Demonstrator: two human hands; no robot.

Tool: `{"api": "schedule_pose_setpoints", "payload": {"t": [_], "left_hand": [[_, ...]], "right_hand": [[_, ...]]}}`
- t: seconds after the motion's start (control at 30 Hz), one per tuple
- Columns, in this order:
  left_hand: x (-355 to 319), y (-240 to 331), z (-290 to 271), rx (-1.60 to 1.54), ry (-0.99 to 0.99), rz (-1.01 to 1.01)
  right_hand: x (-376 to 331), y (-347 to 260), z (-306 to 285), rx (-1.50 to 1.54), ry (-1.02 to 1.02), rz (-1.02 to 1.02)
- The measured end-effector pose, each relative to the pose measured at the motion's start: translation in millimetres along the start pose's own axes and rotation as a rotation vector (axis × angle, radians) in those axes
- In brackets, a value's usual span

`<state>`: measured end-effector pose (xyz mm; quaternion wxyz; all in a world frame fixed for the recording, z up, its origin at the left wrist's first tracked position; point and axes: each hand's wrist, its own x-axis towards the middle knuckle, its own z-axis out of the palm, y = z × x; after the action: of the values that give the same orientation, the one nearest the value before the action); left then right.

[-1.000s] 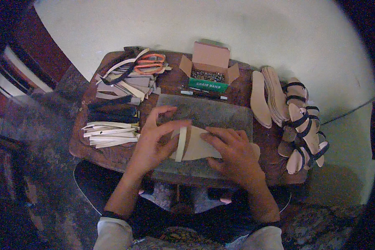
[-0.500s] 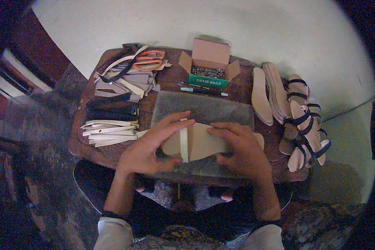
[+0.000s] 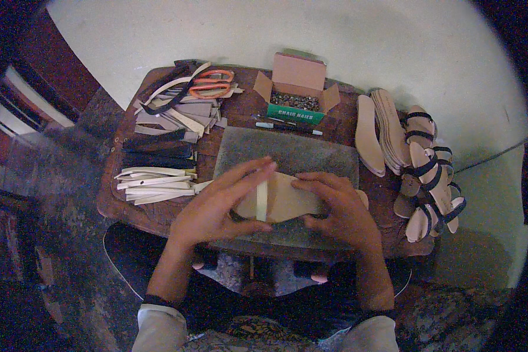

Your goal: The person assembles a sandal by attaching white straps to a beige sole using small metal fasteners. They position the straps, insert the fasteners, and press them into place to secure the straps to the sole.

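Observation:
A tan sandal sole (image 3: 296, 199) lies crosswise between my hands, over a grey mat (image 3: 281, 146) on the table. Across its left part runs a narrow cream strap (image 3: 262, 202). My left hand (image 3: 208, 208) is closed around the sole's left end, with fingers at the strap's far end and thumb at its near end. My right hand (image 3: 346, 211) grips the sole further right, fingers along the far edge and thumb near the close edge. The sole's right end shows past that hand. What lies under the sole is hidden.
At left are cream strips (image 3: 155, 185), black strips (image 3: 158, 152), and scraps with orange-handled scissors (image 3: 211, 85). Behind the mat stand a marker (image 3: 287, 128) and an open green box of nails (image 3: 293, 108). Stacked soles (image 3: 390, 132) and black-strapped sandals (image 3: 431, 170) are at right.
My left hand has shifted slightly right along the sole, and its thumb now lies over the strap's near end. The right hand stays on the sole.

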<state>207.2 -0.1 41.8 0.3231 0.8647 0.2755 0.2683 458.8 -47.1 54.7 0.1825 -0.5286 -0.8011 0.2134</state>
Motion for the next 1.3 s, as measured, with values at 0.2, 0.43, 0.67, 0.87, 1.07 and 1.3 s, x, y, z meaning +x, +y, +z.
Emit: {"api": "schedule_pose_setpoints", "payload": {"t": [0.2, 0.43, 0.67, 0.87, 1.07, 1.3], "left_hand": [[-1, -2, -2, -0.048, -0.007, -0.077], [1, -6, 2, 0.029, -0.048, -0.031], [-4, -16, 2, 0.019, -0.023, -0.044], [-6, -23, 11, 0.118, 0.041, 0.023], [-40, -35, -48, 0.134, 0.242, -0.135], [-110, -59, -101, 0.292, 0.338, -0.502]], "right_hand": [[3, 0, -2, 0.084, -0.006, 0.014], [2, 5, 0, 0.030, 0.021, -0.024], [7, 5, 9, 0.011, 0.008, 0.031], [7, 11, 14, -0.133, -0.033, 0.024], [14, -4, 9, -0.054, 0.075, -0.074], [70, -103, 29, -0.012, 0.092, -0.238]]}}
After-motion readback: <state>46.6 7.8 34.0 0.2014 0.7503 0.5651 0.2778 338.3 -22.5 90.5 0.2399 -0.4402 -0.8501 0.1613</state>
